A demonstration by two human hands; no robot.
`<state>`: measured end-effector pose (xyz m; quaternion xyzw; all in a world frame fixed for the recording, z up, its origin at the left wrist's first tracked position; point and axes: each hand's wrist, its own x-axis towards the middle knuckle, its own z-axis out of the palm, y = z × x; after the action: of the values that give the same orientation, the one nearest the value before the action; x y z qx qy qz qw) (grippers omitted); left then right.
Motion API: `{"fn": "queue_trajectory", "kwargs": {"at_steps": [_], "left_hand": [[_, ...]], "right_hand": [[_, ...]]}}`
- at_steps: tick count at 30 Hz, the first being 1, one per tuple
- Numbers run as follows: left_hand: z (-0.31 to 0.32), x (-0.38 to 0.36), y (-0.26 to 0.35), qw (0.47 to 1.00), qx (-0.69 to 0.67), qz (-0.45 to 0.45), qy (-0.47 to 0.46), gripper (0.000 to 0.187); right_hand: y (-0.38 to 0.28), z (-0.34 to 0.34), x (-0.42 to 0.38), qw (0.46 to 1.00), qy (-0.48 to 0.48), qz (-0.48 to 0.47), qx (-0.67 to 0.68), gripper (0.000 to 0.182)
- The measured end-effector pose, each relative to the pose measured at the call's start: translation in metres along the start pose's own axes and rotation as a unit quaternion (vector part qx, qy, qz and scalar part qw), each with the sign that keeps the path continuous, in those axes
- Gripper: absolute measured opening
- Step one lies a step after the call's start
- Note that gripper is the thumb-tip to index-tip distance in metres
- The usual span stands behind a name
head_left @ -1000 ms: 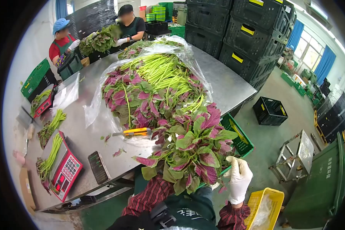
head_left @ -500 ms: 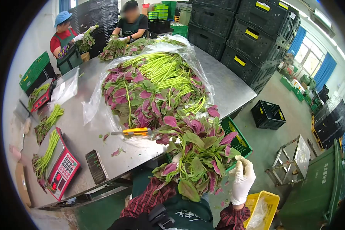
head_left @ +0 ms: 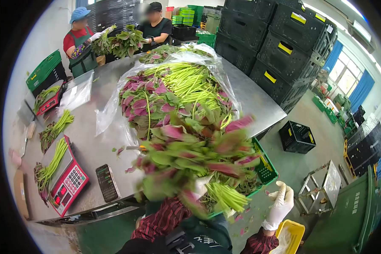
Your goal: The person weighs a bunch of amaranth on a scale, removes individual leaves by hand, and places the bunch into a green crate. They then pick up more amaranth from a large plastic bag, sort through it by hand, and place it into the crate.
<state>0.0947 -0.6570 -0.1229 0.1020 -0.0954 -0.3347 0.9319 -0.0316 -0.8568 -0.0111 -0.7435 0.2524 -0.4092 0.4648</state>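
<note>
A big bunch of red-and-green amaranth (head_left: 190, 152) is in front of me, its leaves smeared by motion and its pale green cut stems pointing right and down. My left hand (head_left: 200, 187), gloved in white and mostly covered by leaves, is closed around the bunch. To the right, away from the bunch, my gloved right hand (head_left: 281, 203) is raised, fingers loosely curled and apart, holding nothing visible. Beneath the bunch is a green crate (head_left: 266, 167), partly hidden. A large pile of amaranth (head_left: 190, 82) lies on clear plastic on the metal table (head_left: 252, 91).
A red-framed scale (head_left: 70, 186) bearing amaranth and a phone (head_left: 107, 183) lie at left. Two co-workers handle bunches across the table. Black crates (head_left: 279, 51) are stacked behind. A yellow basket (head_left: 298, 230) and a green bin (head_left: 347, 211) stand at right.
The bunch has swung up and left, and its cut stems now show at right. My right hand has moved slightly right and down, its fingers loosening. A co-worker has lifted a bunch.
</note>
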Motion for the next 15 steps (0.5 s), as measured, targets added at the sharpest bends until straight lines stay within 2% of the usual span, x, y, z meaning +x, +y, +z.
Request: {"fn": "queue_trajectory", "kwargs": {"at_steps": [1,3,6,7,9,10,12,13,14,15], "left_hand": [[-0.003,0.003,-0.002,0.995,0.084,0.031,0.036,0.035],[-0.01,-0.006,-0.007,0.988,0.086,-0.034,0.124,0.035],[-0.017,-0.009,-0.015,0.991,0.09,-0.018,0.094,0.035],[-0.041,-0.01,-0.022,0.991,0.089,-0.021,0.095,0.035],[-0.063,-0.008,-0.028,0.947,0.306,0.035,0.09,0.029],[-0.023,-0.014,-0.021,0.994,0.097,0.014,0.044,0.022],[-0.08,-0.008,-0.041,0.986,0.15,0.034,0.058,0.028],[-0.08,-0.007,-0.041,0.975,0.201,0.056,0.073,0.036],[-0.081,-0.01,-0.035,0.995,0.089,-0.007,0.051,0.037],[-0.081,-0.011,-0.033,0.994,0.091,-0.009,0.052,0.037]], "right_hand": [[0.0,0.0,0.0,1.0,-0.008,-0.001,0.007,0.016],[-0.001,0.0,-0.003,1.0,-0.015,0.003,0.011,0.016],[-0.006,0.001,-0.008,0.999,-0.034,0.005,0.0,0.016],[-0.006,0.001,-0.009,0.999,-0.033,0.007,-0.002,0.016],[-0.006,0.002,-0.01,0.999,-0.038,0.019,-0.006,0.014],[-0.007,0.004,-0.011,0.999,-0.036,0.02,-0.006,0.014],[-0.01,0.007,-0.014,0.999,-0.04,0.017,0.009,0.015],[-0.01,0.007,-0.017,0.999,-0.038,0.02,0.009,0.015],[-0.01,0.008,-0.019,0.997,-0.065,0.028,0.003,0.014],[-0.01,0.009,-0.021,0.995,-0.093,0.034,-0.002,0.013]]}}
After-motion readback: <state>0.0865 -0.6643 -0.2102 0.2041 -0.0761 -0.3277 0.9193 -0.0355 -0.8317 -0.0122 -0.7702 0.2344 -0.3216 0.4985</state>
